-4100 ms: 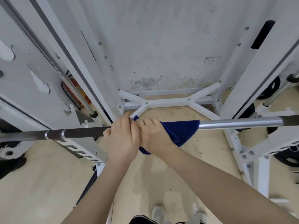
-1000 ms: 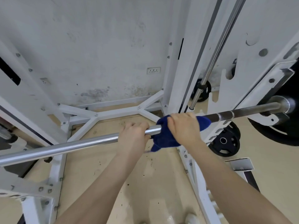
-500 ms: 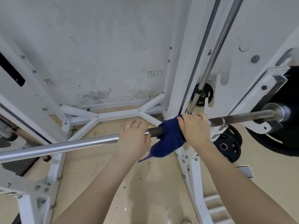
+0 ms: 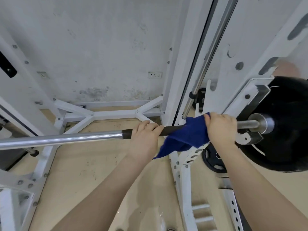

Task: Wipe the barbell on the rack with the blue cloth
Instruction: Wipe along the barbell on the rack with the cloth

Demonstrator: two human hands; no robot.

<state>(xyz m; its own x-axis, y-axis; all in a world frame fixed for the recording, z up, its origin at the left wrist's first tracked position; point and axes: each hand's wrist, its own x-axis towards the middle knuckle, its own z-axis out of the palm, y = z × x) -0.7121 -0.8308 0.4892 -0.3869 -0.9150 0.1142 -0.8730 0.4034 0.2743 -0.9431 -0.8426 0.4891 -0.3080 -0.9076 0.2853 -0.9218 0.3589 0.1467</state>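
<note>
The barbell (image 4: 66,139) runs across the view at waist height, chrome at the left and dark knurled toward the right. My left hand (image 4: 144,139) grips the dark part of the bar bare. Just to its right the blue cloth (image 4: 188,137) is wrapped over the bar, one corner hanging down. My right hand (image 4: 220,129) grips the cloth around the bar, close to the collar and the black weight plate (image 4: 286,124) at the right end. The white rack (image 4: 183,72) holds the bar on a hook by the plate.
A chrome guide rod (image 4: 210,54) slants down beside the right upright. White floor braces (image 4: 106,114) cross behind the bar, against a stained wall. Smaller black plates (image 4: 213,160) lie on the beige floor at the right. More rack frame (image 4: 20,180) stands at lower left.
Both hands have slid to the right along the bar since the earlier frames. The cloth under my right hand now sits nearly at the collar, next to the weight plate.
</note>
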